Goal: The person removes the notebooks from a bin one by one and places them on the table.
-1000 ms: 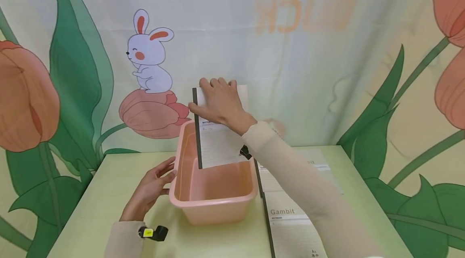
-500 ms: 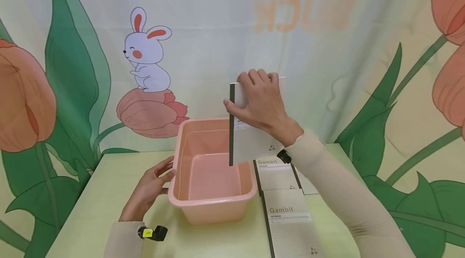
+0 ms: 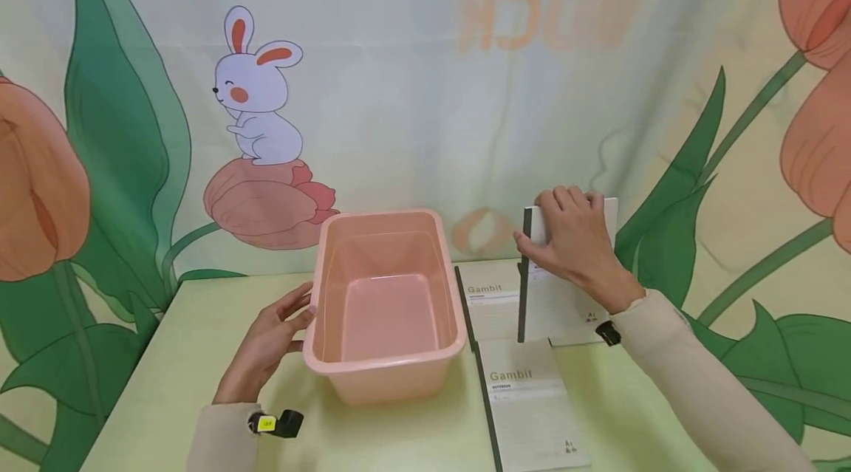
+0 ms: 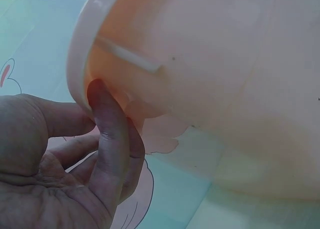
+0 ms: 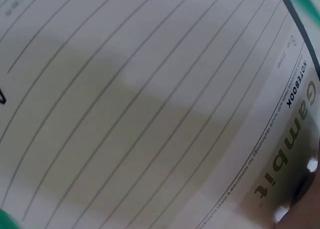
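My left hand (image 3: pixel 264 343) holds the left rim of a pink plastic basin (image 3: pixel 392 383); in the left wrist view, the fingers (image 4: pixel 111 149) and thumb pinch the lip. The basin's inside is bare. To the right, my right hand (image 3: pixel 575 239) grips a notebook (image 3: pixel 558 309) by its top edge, with the thumb near the dark spine. This notebook stands steeply tilted over the back right of the table, its lower edge at or near the notebooks lying there. Its lined cover (image 5: pixel 150 99), printed "Gambit", fills the right wrist view.
Beside the basin lies a notebook (image 3: pixel 488 317), partly covered by the held one. Another notebook (image 3: pixel 532 413) lies nearer the front, cover up. A printed curtain (image 3: pixel 399 88) with a rabbit and tulips hangs behind the pale green table (image 3: pixel 173 376).
My right hand has carried the notebook from above the basin rightward, then down toward the table's back right. My left hand keeps its hold on the basin rim.
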Available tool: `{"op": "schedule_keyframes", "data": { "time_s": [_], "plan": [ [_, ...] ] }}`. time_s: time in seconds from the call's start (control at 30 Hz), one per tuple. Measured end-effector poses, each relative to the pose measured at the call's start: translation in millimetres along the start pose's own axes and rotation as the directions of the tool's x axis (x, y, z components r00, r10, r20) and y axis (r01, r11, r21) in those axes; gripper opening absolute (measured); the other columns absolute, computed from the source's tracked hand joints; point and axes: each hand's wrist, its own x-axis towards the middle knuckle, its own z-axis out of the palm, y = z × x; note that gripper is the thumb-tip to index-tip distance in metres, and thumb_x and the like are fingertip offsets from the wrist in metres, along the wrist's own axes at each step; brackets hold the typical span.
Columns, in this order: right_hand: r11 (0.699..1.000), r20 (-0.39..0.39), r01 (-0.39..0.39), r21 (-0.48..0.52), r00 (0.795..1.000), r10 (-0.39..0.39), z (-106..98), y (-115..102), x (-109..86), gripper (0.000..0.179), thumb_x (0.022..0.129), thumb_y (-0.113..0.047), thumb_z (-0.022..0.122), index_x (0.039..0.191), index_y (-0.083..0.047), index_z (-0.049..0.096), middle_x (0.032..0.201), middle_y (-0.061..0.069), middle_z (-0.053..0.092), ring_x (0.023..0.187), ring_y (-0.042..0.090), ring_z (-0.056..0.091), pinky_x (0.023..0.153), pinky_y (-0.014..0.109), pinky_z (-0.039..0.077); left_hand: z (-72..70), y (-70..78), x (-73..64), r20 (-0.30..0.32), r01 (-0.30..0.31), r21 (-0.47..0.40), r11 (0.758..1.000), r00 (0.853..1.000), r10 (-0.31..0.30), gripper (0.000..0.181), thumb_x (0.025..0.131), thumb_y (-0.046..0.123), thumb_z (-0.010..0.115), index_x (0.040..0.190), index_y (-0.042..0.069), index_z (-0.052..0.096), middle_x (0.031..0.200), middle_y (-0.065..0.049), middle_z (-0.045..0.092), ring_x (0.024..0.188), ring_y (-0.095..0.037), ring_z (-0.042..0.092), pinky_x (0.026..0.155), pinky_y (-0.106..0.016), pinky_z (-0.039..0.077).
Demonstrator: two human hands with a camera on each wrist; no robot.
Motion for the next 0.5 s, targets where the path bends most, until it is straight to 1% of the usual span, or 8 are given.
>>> {"op": "schedule_keyframes", "data": {
  "time_s": [0.1,0.17,0.27,0.33,0.5],
  "plan": [
    [1.0,0.096,-0.013,-0.027,0.995,0.016,11,20,-27.3,0.047,0.081,-0.055,0.054,0.093,-0.01,0.057,0.082,0.006,0.054,0.08,0.028,0.048,0.075,0.049,0.033,-0.8,0.9,0.2,-0.004,0.008,-0.001,1.0,1.0,-0.008,0.059,0.101,0.026,0.054,0.155,0.03,0.03,0.16,-0.011,0.032,0.129,-0.034,0.052,0.082,-0.033,0.059],
    [0.999,0.168,-0.023,-0.03,0.985,0.028,18,31,-47.2,0.046,0.081,-0.054,0.057,0.095,-0.01,0.057,0.084,0.006,0.056,0.081,0.028,0.05,0.074,0.048,0.033,-1.2,0.7,0.2,0.0,0.013,-0.003,1.0,1.0,-0.013,0.059,0.101,0.026,0.054,0.155,0.03,0.029,0.16,-0.011,0.032,0.131,-0.035,0.051,0.083,-0.034,0.059],
    [0.999,0.273,-0.046,-0.014,0.961,0.048,31,44,-76.4,0.046,0.082,-0.052,0.06,0.098,-0.01,0.057,0.088,0.006,0.059,0.084,0.028,0.053,0.073,0.046,0.033,-2.2,-0.1,0.1,0.001,0.012,-0.004,1.0,1.0,-0.012,0.059,0.102,0.026,0.053,0.155,0.029,0.029,0.16,-0.011,0.032,0.131,-0.034,0.051,0.082,-0.033,0.059],
    [0.998,0.33,-0.054,-0.015,0.943,0.055,41,52,-95.5,0.046,0.082,-0.053,0.061,0.1,-0.01,0.058,0.091,0.006,0.061,0.087,0.027,0.055,0.075,0.046,0.034,-2.5,-0.6,-0.1,0.004,0.01,-0.004,1.0,1.0,-0.01,0.059,0.102,0.026,0.053,0.155,0.029,0.029,0.159,-0.012,0.033,0.13,-0.033,0.051,0.081,-0.033,0.059],
    [0.997,0.435,-0.073,-0.032,0.897,0.08,62,69,-134.2,0.047,0.083,-0.052,0.062,0.104,-0.011,0.059,0.093,0.005,0.062,0.087,0.026,0.054,0.074,0.047,0.035,-2.4,-0.3,0.8,0.012,0.001,-0.004,1.0,1.0,-0.001,0.059,0.101,0.028,0.053,0.155,0.03,0.029,0.16,-0.011,0.033,0.128,-0.031,0.053,0.08,-0.032,0.059]
  ]
}}
